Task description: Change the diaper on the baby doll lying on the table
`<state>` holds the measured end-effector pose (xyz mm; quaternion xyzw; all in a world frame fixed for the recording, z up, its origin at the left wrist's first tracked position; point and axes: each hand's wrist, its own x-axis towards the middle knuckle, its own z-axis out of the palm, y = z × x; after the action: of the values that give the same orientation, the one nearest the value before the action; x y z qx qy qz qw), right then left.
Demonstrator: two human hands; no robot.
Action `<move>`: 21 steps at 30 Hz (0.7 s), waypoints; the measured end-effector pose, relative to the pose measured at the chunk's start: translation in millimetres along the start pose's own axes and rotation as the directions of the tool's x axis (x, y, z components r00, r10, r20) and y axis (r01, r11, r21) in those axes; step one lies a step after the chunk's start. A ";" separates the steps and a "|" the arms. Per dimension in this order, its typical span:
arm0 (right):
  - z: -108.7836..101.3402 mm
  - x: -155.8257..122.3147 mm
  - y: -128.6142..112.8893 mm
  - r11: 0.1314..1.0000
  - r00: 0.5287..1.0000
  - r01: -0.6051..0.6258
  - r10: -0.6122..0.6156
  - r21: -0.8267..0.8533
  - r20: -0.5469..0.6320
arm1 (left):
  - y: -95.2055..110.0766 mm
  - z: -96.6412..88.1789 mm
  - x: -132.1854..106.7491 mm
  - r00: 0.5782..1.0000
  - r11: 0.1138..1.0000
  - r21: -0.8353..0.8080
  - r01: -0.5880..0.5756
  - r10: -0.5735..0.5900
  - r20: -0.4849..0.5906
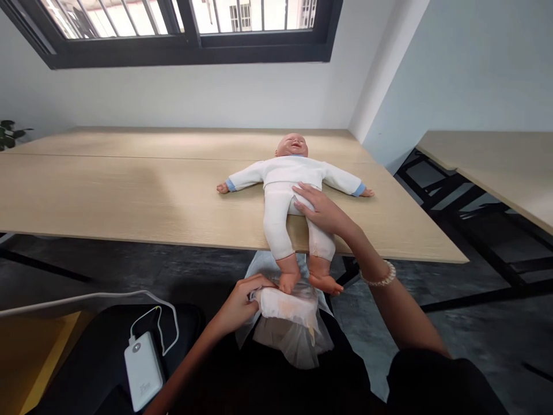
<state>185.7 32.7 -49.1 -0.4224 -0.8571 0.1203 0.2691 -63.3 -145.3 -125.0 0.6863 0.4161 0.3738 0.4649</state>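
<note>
A baby doll (294, 171) in a white outfit with blue cuffs lies on its back on the table, its lower legs hanging past the near edge. My right hand (322, 210) rests on the doll's hip and upper thigh, fingers stretched out, with a beaded bracelet on the wrist. Down at my lap, my left hand (242, 302) pinches the left edge of a clear plastic bag (294, 343). Inside or under its film shows a white folded bundle (283, 305), its kind unclear. The doll's feet hang right above the bag.
The light wood table (108, 196) runs along the wall below a barred window (194, 34). A white power bank (144, 369) with a cable sits on a black chair at the left. Another table (496, 161) stands at the right.
</note>
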 end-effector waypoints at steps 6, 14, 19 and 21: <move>-10.5 -51.5 -20.7 1.000 0.991 0.003 -0.001 0.011 -0.132 | -12.8 -0.7 0.7 0.998 0.998 -0.008 0.064 -0.064 -0.001; -39.6 -156.3 -29.6 0.993 0.918 -0.119 0.118 0.019 -0.379 | -52.2 8.7 13.0 0.994 0.990 -0.133 0.042 -0.054 -0.090; -34.0 -211.8 -40.0 0.977 0.917 -0.203 0.214 0.070 -0.335 | -34.2 10.8 16.9 0.993 0.986 0.136 -0.101 0.093 0.066; -24.4 -222.7 -51.0 0.977 0.950 -0.148 0.184 0.157 -0.253 | -16.4 13.1 13.8 0.974 0.940 0.275 -0.200 0.159 0.163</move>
<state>276.8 -174.8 -86.8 -0.4861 -0.7645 0.1428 0.3986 -50.0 -133.3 -142.6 0.8064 0.3686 0.3010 0.3509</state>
